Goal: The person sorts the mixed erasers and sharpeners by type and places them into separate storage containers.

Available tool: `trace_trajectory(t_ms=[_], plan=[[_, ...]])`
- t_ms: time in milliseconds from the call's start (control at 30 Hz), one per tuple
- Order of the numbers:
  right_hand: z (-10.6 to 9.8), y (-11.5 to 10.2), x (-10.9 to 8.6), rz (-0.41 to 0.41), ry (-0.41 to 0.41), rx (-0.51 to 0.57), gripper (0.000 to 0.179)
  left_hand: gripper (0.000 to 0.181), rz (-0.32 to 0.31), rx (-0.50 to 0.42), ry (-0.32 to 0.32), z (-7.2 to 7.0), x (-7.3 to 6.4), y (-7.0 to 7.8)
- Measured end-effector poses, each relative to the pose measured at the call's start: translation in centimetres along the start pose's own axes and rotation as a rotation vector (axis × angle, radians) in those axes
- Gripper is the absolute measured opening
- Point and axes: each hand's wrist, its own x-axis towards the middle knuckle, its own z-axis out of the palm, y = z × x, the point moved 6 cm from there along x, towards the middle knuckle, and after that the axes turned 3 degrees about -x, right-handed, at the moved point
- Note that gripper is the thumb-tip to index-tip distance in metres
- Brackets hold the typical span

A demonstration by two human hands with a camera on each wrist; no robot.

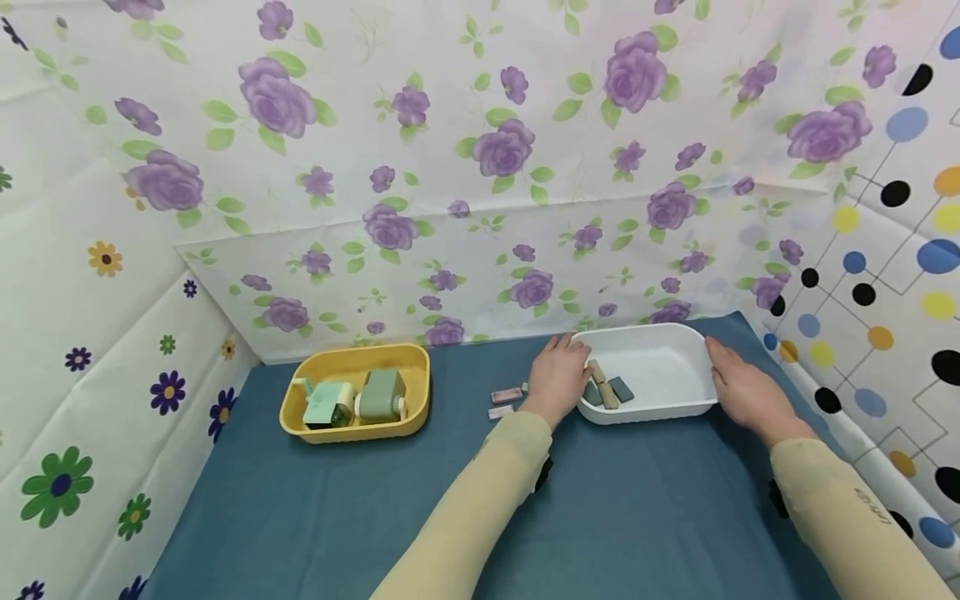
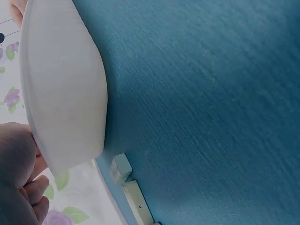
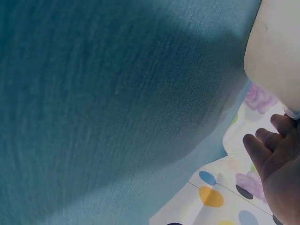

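Note:
A white oval-ended tray [image 1: 660, 367] sits at the back right of the blue cloth. My left hand [image 1: 557, 377] grips its left end, with fingers curled at the rim; in the left wrist view, that hand [image 2: 21, 173] shows beside the tray wall [image 2: 65, 93]. Against the tray's right end lies my right hand [image 1: 750, 392], its fingers fairly straight; the right wrist view shows them reaching the tray's underside [image 3: 276, 51]. Inside the tray are tan wooden pieces [image 1: 606, 392] and small dark grey-green blocks [image 1: 621, 389], partly hidden by my left hand.
A yellow tray [image 1: 420, 392] at the back left holds a mint-green object [image 1: 324, 402] and a grey-green boxy one [image 1: 381, 393]. Left of my left hand lie a small pink block [image 1: 506, 396] and a whitish block [image 1: 500, 412]. Patterned sheets [image 1: 487, 275] wall in the back and sides.

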Motion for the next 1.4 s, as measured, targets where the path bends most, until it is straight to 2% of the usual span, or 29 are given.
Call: trace_trajectory(t_ms=[233, 400, 500, 633, 833, 1067, 1400], plan=[[0.4, 0.0, 0.0, -0.001, -0.003, -0.003, 0.065, 0.043, -0.013, -0.069, -0.023, -0.1, -1.5, -0.9], [0.9, 0.3, -0.3, 0.012, -0.027, 0.002, 0.066, 0.045, -0.017, -0.165, -0.008, -0.4, -3.5, -2.0], [1.0, 0.5, -0.4, 0.011, -0.023, -0.004, 0.067, 0.048, -0.012, -0.209, -0.022, -1.0, -4.7, -2.7], [0.7, 0.6, -0.4, 0.001, -0.005, -0.018, 0.066, 0.052, -0.018, -0.23, -0.063, -1.6, -6.1, -4.0], [0.3, 0.6, -0.3, -0.004, 0.008, -0.018, 0.065, 0.056, -0.052, -0.255, -0.132, -1.7, -8.3, -6.6], [0.4, 0.1, -0.4, -0.017, 0.0, -0.013, 0.065, 0.056, -0.095, -0.316, -0.161, -1.4, -11.2, -9.3], [0.2, -0.1, -0.1, -0.034, 0.024, -0.038, 0.063, 0.044, -0.11, -0.295, -0.176, -0.6, -12.9, -11.0]])
